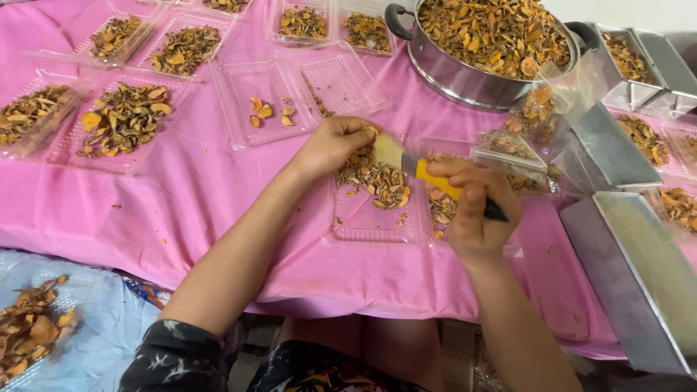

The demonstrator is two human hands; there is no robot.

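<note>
Left hand (335,143): fingers curled and pinched on a small dried slice (371,133), held just above the near tray (375,218). Right hand (473,218): fingers wrapped tight round the yellow handle of a knife (428,178); blade points left and meets the slice at the left fingertips. Blade is motion-blurred, so exact contact cannot be told.

Below the hands: near tray is a clear plastic clamshell, open flat on the counter (196,196), which wears a pink cloth. Left half holds a loose heap of slices (377,181), orange to brown; right half holds a smaller heap, partly hidden by the right hand.

Step in hand, as judged: scraping or trimming one slice with the blade, piece by piece, over the tray. Next move would call for a steady pinch on the slice, a short light stroke away from the left fingertips, and a drop into the heap.

Further out: an almost empty clamshell (265,101) behind the left hand with a few orange bits. Filled clamshells along the left and far edges. A steel pot (465,76), heaped with slices, far right of centre. Metal tins (632,268) at the right, one near tin showing a pale inside, others holding slices. A blue sheet (109,327) at lower left bears another pile.
</note>
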